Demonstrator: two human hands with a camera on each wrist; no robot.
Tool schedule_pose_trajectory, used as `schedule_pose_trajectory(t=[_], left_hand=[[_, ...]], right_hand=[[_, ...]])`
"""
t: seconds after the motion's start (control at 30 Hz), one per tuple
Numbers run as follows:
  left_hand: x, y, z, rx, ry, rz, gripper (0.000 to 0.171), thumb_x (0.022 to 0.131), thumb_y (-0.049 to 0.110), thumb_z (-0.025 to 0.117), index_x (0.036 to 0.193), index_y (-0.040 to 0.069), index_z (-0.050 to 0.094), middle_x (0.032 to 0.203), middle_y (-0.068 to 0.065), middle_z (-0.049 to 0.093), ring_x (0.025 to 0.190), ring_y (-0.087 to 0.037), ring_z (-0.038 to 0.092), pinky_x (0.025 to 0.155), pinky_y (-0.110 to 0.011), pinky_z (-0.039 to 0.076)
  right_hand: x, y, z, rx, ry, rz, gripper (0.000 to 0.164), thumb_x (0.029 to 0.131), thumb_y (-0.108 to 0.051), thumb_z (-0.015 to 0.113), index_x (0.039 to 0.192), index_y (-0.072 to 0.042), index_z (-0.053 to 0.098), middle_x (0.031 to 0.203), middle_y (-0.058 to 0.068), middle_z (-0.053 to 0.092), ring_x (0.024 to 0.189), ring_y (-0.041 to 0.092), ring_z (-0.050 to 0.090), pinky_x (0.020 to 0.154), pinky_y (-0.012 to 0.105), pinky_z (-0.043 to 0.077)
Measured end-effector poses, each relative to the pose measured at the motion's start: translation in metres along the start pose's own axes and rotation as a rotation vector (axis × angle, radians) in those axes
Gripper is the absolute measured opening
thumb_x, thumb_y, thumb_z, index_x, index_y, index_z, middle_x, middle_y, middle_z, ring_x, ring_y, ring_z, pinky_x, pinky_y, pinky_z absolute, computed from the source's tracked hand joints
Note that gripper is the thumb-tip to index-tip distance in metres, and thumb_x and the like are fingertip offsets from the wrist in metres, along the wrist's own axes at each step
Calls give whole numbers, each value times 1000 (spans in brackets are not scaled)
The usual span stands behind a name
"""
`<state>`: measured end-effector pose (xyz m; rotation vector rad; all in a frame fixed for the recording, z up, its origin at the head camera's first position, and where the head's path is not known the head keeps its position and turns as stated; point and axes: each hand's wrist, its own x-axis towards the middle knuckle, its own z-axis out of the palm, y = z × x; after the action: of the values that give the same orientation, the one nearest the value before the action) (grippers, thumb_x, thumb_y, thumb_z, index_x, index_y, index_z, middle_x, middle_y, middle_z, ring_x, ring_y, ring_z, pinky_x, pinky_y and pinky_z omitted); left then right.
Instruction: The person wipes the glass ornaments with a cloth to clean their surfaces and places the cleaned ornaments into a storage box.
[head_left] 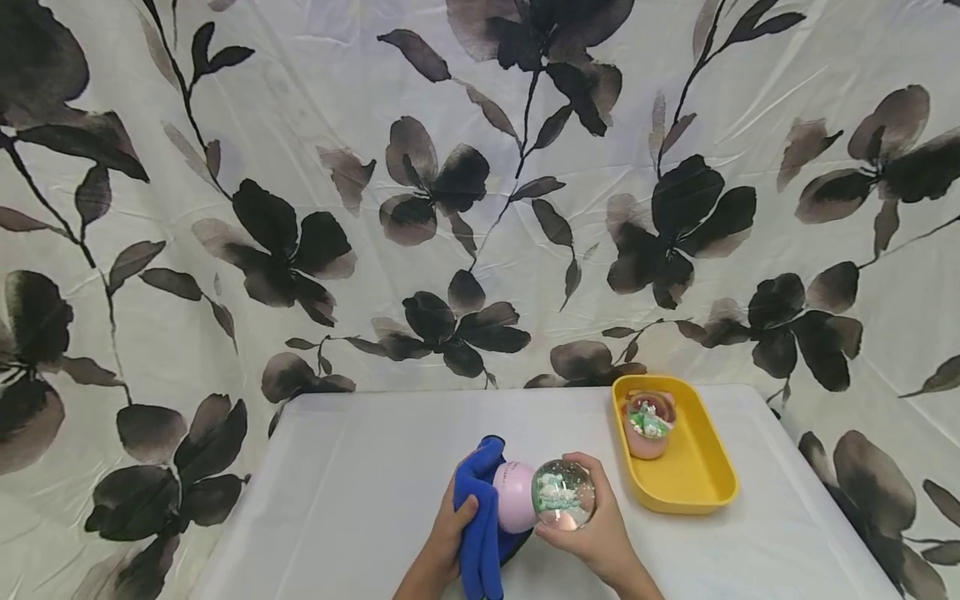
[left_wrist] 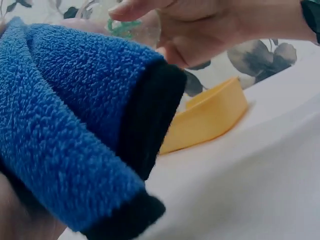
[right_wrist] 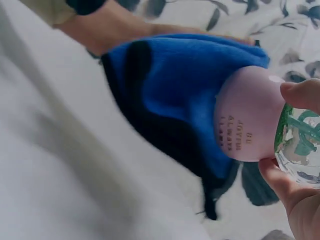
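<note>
Above the white table, a snow globe with a pink base (head_left: 516,500) and a clear glass dome (head_left: 564,495) lies on its side. My right hand (head_left: 609,533) grips it round the dome, with the thumb and fingers on the glass in the right wrist view. Gold lettering marks the base (right_wrist: 242,120) there. A fluffy blue cloth (head_left: 480,533) with black edging is held in my left hand (head_left: 447,533), bunched against the underside of the base. In the left wrist view the cloth (left_wrist: 75,110) hides most of the globe.
At the right of the table (head_left: 360,467) stands a yellow tray (head_left: 693,492). Inside its far end sits another snow globe (head_left: 648,427) with a pinkish base. A floral sheet (head_left: 555,167) hangs behind the table.
</note>
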<state>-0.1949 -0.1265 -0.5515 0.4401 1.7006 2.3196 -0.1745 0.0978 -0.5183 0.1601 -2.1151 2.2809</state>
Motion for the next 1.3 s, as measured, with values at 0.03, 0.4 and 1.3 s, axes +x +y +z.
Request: schedule_pose_trajectory(t=[0.03, 0.4, 1.3], left_hand=[[1, 1, 1, -2, -7, 8, 72, 99, 44, 44, 154, 11, 12, 152, -20, 22, 135, -32, 29, 107, -48, 27], [2, 8, 4, -5, -186, -62, 65, 98, 34, 41, 152, 23, 9, 145, -24, 17, 125, -31, 32, 101, -44, 32], [6, 9, 20, 94, -72, -82, 77, 87, 19, 60, 151, 14, 20, 132, -17, 42, 114, -30, 48, 91, -43, 44]], right_hand=[[0, 3, 2, -11, 1, 4, 93, 56, 2, 91, 132, -21, 44, 130, 10, 50, 112, 33, 51, 86, 40, 51], [-6, 20, 7, -184, -76, -162, 89, 60, -18, 94, 132, -20, 43, 128, 4, 52, 113, 25, 55, 94, 34, 45], [11, 2, -26, -943, -307, -993, 61, 78, -30, 83, 131, -13, 58, 134, 7, 54, 114, 22, 58, 90, 33, 49]])
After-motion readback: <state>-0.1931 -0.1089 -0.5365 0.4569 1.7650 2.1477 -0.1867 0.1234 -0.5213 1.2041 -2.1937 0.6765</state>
